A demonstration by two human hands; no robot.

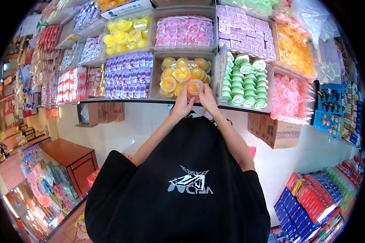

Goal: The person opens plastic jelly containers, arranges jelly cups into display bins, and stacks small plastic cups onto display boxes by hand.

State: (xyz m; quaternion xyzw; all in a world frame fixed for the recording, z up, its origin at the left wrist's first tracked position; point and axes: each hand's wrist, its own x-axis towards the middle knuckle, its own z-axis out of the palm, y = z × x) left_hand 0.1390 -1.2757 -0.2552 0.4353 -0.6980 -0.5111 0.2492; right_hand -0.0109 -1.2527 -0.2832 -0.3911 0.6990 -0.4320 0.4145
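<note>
An orange cup (195,86) sits between the fingertips, over the near side of a bin (182,54) of similar cups, at the table's (127,101) front edge. The left hand (184,104) and right hand (207,99) are partly closed, seeming to pinch it from either side. The step looks like handling one cup; moving it would call for a steady grip and clearing the bin's near wall. Purple packets (128,77) crowd the left, an upright panel (220,69) the right; the space toward the body is freer.
</note>
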